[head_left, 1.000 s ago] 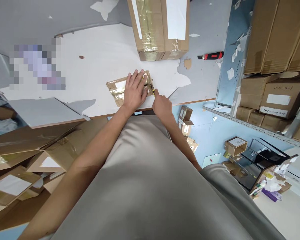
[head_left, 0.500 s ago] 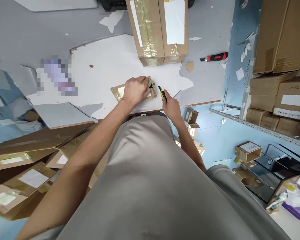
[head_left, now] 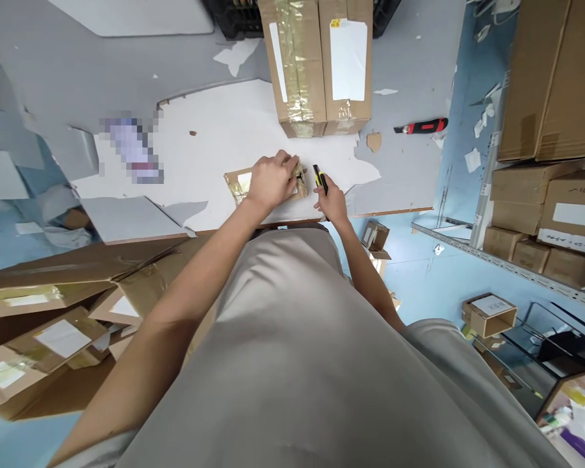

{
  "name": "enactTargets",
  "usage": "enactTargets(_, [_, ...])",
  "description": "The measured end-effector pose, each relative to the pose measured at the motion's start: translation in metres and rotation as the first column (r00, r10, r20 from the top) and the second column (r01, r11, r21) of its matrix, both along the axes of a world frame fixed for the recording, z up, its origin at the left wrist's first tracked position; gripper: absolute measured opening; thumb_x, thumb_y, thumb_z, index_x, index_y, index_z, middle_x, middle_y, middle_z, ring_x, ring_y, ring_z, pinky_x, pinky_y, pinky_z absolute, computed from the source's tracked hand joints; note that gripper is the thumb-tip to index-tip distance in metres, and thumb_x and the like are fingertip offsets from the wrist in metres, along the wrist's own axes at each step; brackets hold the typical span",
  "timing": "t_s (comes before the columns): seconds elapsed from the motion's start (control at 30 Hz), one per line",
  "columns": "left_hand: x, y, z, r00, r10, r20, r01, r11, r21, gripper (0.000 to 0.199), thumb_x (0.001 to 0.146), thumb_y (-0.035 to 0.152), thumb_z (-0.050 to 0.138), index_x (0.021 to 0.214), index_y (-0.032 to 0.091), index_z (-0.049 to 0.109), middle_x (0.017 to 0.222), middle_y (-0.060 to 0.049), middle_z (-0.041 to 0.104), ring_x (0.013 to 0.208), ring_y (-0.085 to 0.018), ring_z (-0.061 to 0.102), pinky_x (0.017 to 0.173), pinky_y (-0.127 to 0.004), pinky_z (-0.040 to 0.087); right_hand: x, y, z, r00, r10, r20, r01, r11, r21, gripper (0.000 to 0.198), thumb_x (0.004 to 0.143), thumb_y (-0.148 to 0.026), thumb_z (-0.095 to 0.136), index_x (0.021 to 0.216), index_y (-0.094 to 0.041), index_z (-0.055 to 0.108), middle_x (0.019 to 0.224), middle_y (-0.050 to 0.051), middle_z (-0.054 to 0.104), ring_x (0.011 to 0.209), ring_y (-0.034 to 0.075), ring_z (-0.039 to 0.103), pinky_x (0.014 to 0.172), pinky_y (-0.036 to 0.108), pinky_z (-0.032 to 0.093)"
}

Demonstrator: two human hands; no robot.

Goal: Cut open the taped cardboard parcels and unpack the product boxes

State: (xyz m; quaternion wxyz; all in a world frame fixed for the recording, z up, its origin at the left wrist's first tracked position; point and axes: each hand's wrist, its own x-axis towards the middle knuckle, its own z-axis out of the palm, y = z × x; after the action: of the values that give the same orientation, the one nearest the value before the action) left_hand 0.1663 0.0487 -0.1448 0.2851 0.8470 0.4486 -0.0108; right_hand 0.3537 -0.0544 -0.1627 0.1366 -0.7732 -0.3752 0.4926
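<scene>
A small flat cardboard box (head_left: 232, 182) with tape and a white label lies near the front edge of the table. My left hand (head_left: 272, 181) rests over it, its fingers curled round the right end, where the cardboard looks torn and raised. That hand hides the middle of the box. Just to the right, my right hand (head_left: 333, 200) is closed on a yellow and black utility knife (head_left: 320, 179). Its tip points up and away from me, apart from the box.
Beyond my hands stand two tall taped boxes (head_left: 299, 78). A red and black utility knife (head_left: 423, 127) lies on the table (head_left: 409, 169) at right. Stacked boxes (head_left: 521, 185) fill a shelf on the right. A large open carton (head_left: 78, 266) of boxes stands at lower left.
The camera view has shifted a little, so the table things sit slightly lower and further right. My left hand stays on the box; the knife in my right hand has tilted slightly more upright.
</scene>
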Motion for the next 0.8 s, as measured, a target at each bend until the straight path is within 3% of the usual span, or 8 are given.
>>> enactTargets(0.17, [0.006,-0.024,-0.009,0.994,0.063,0.084,-0.060,0.998,-0.033,0.065,0.109,0.033,0.056,0.173,0.018,0.057,0.172,-0.025,0.061,0.158,-0.045,0.062,0.130,-0.064,0.051,0.007,0.000,-0.017,0.990,-0.132,-0.038,0.132,0.991,-0.020,0.060,0.119,-0.033,0.040,0.176,-0.021,0.050,0.147,0.012,0.083,0.090,0.020,0.089,0.076,0.033,0.076])
enactTargets(0.3, [-0.038,-0.031,-0.017,0.971,0.107,0.214,-0.097,0.994,-0.058,0.078,0.108,0.053,0.065,0.179,0.024,0.050,0.186,-0.017,0.050,0.180,-0.044,0.036,0.147,-0.069,0.032,0.008,-0.013,-0.005,0.995,-0.095,0.000,0.094,0.992,0.088,0.068,0.122,-0.047,0.038,0.186,-0.026,0.038,0.148,0.013,0.083,0.095,0.024,0.090,0.083,0.038,0.077])
enactTargets(0.37, [-0.079,-0.030,-0.021,0.951,0.222,0.216,-0.208,0.974,-0.087,0.083,0.106,0.060,0.070,0.179,0.025,0.051,0.187,-0.016,0.049,0.180,-0.044,0.035,0.148,-0.070,0.027,0.006,-0.021,0.003,0.999,-0.042,0.019,0.039,0.988,0.149,0.070,0.123,-0.049,0.035,0.189,-0.028,0.033,0.148,0.012,0.084,0.096,0.026,0.090,0.089,0.041,0.077])
enactTargets(0.43, [-0.121,-0.028,-0.025,0.920,0.340,0.194,-0.312,0.936,-0.160,0.089,0.102,0.065,0.074,0.179,0.026,0.051,0.185,-0.017,0.052,0.176,-0.045,0.042,0.147,-0.068,0.032,0.000,-0.027,0.010,0.999,0.024,0.043,-0.031,0.982,0.185,0.070,0.123,-0.049,0.031,0.190,-0.027,0.032,0.145,0.011,0.085,0.095,0.026,0.090,0.096,0.043,0.075])
enactTargets(0.53, [-0.164,-0.030,-0.033,0.904,0.391,0.176,-0.324,0.892,-0.317,0.114,0.090,0.073,0.086,0.185,0.026,0.043,0.185,-0.019,0.050,0.170,-0.047,0.050,0.140,-0.068,0.045,-0.013,-0.033,0.018,0.987,0.116,0.113,-0.138,0.967,0.212,0.072,0.124,-0.052,0.027,0.190,-0.024,0.031,0.133,0.011,0.089,0.096,0.027,0.090,0.105,0.045,0.072])
enactTargets(0.63, [-0.177,-0.034,-0.041,0.908,0.369,0.199,-0.263,0.870,-0.417,0.148,0.072,0.082,0.098,0.191,0.027,0.028,0.192,-0.019,0.040,0.172,-0.051,0.045,0.140,-0.067,0.045,-0.031,-0.036,0.028,0.960,0.184,0.210,-0.229,0.950,0.211,0.072,0.125,-0.053,0.024,0.191,-0.023,0.031,0.129,0.012,0.089,0.104,0.029,0.088,0.112,0.048,0.069])
enactTargets(0.7, [-0.176,-0.036,-0.046,0.910,0.353,0.217,-0.237,0.873,-0.426,0.163,0.063,0.090,0.100,0.191,0.025,0.023,0.194,-0.021,0.035,0.174,-0.051,0.042,0.142,-0.064,0.042,-0.045,-0.036,0.037,0.941,0.219,0.258,-0.274,0.941,0.199,0.072,0.126,-0.053,0.025,0.191,-0.025,0.030,0.141,0.015,0.084,0.115,0.031,0.087,0.116,0.049,0.066])
enactTargets(0.8, [-0.171,-0.036,-0.052,0.933,0.272,0.235,-0.188,0.927,-0.325,0.164,0.067,0.106,0.086,0.189,0.016,0.024,0.190,-0.023,0.041,0.171,-0.047,0.047,0.138,-0.060,0.045,-0.062,-0.030,0.051,0.920,0.214,0.327,-0.277,0.947,0.160,0.073,0.126,-0.053,0.030,0.193,-0.024,0.025,0.163,0.021,0.069,0.136,0.034,0.080,0.121,0.050,0.063])
